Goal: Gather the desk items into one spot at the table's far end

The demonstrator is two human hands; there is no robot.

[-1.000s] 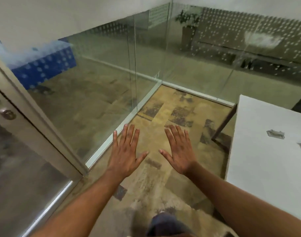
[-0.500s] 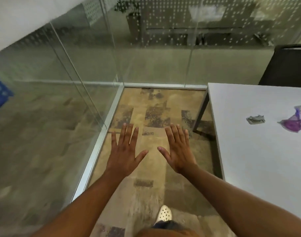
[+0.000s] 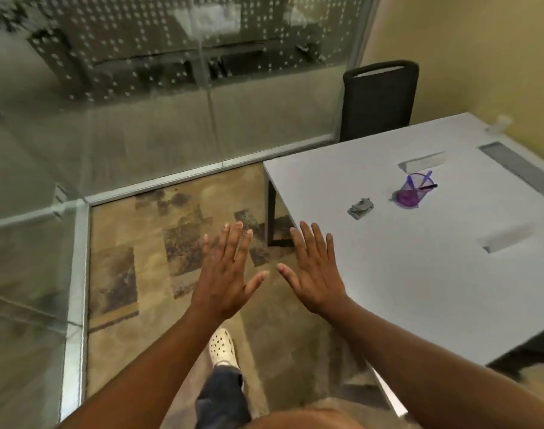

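Desk items are scattered over the white table, well apart: a purple pen cup, a small grey object near it, and two pale flat pieces. Nothing looks gathered yet, so you have the whole job ahead. Your left hand and right hand hover flat, fingers spread, empty, short of the table's near corner.
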